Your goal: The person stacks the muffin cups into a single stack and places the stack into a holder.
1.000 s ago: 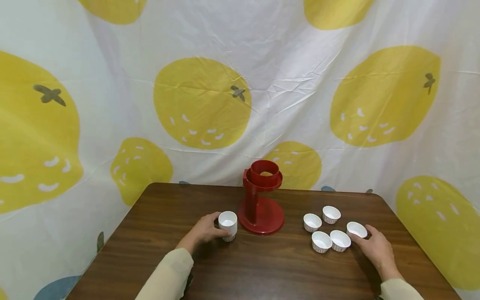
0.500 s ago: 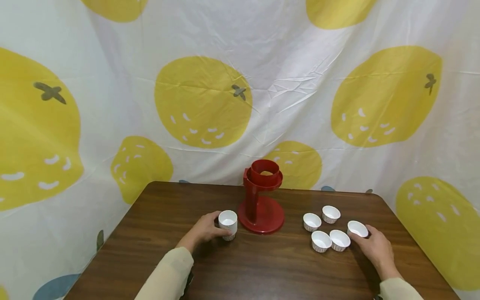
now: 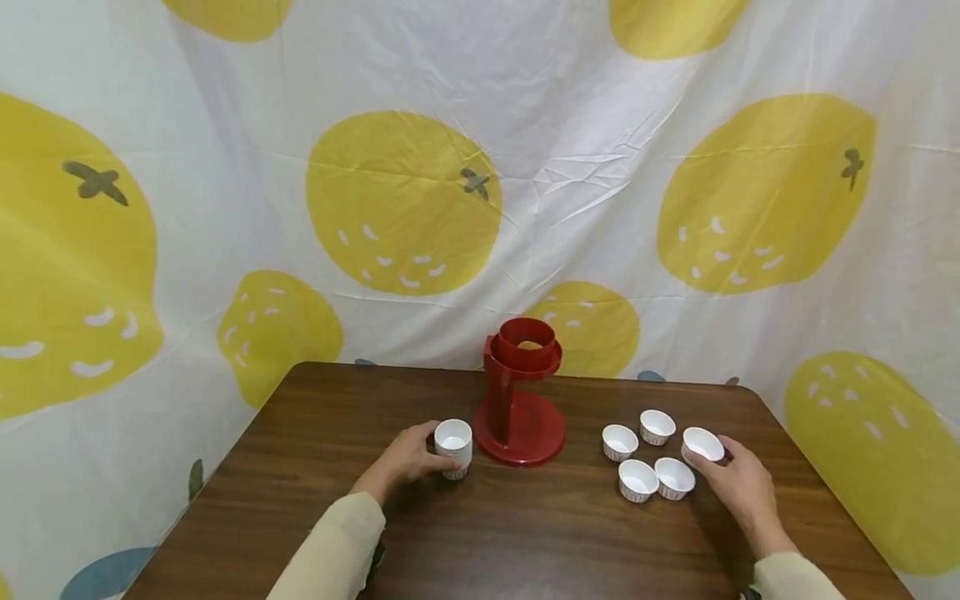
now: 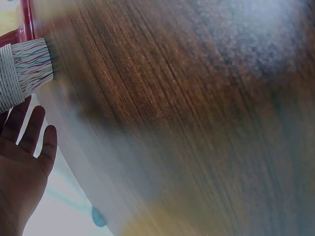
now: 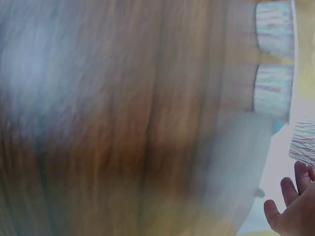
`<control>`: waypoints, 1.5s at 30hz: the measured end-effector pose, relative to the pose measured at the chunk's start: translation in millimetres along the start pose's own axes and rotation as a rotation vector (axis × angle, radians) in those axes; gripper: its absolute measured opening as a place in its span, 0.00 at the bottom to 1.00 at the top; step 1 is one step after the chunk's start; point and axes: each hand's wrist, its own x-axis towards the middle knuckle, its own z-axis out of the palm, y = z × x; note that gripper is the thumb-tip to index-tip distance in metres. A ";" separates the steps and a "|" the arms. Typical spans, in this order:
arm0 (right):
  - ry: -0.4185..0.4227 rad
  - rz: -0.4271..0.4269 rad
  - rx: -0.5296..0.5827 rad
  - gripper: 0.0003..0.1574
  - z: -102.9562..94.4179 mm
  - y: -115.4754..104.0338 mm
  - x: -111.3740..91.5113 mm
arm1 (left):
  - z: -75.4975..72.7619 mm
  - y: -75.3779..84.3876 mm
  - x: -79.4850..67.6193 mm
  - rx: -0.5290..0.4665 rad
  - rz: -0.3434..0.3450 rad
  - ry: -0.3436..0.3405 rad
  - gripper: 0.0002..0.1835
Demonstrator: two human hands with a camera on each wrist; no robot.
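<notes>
In the head view, my left hand grips a stack of white baking cups left of the red stand. The left wrist view shows layered rims above the lowest baking cup, whose side bears wavy coloured lines. On the right, my right hand pinches a single baking cup between thumb and fingers. That held cup appears raised off the table in the right wrist view. Close beside it stand several more cups, among them a near cup and a far cup.
A red stand with a round base and an upper ring rises near the back middle of the brown wooden table. Behind the table hangs a white cloth printed with lemons.
My right hand has lifted its baking cup and shifted slightly away from me and to the left. The left hand keeps its grip on the stack in about the same place.
</notes>
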 end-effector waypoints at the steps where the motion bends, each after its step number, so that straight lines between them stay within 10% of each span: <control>1: 0.000 -0.005 0.009 0.52 0.3 -3.3 -0.4 | 0.0 0.1 0.0 -0.001 -0.001 -0.001 0.33; 45: -0.089 -0.257 0.328 0.42 104.6 -187.9 -48.7 | 0.2 0.5 -1.8 0.000 0.020 0.002 0.33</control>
